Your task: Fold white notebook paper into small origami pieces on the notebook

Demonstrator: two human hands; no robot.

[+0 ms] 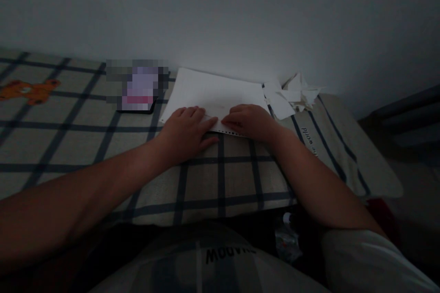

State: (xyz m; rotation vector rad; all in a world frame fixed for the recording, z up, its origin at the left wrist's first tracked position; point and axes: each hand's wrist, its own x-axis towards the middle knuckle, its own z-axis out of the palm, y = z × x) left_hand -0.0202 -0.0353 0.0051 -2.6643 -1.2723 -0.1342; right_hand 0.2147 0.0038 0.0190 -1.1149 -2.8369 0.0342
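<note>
A white sheet of paper (pixel 220 87) with a row of punched holes along its near edge lies against the wall. My left hand (pixel 184 132) rests flat on the sheet's near left part, fingers stretched and thumb apart. On the near right part of the same sheet is my right hand (pixel 249 121), its fingertips drawn together in a pinch near the left fingertips. Whatever may be between those fingertips is hidden or too small to make out. Just right of the sheet lie a smaller white paper piece (pixel 280 103) and a pile of crumpled, folded paper scraps (pixel 300 91).
A phone (pixel 140 87) with a lit, blurred screen leans left of the paper. A checked cloth (pixel 202 183) with an orange bear figure (pixel 32 91) covers the surface. The pale wall (pixel 220 13) rises behind. Beneath the near edge is a clear plastic item (pixel 288 240).
</note>
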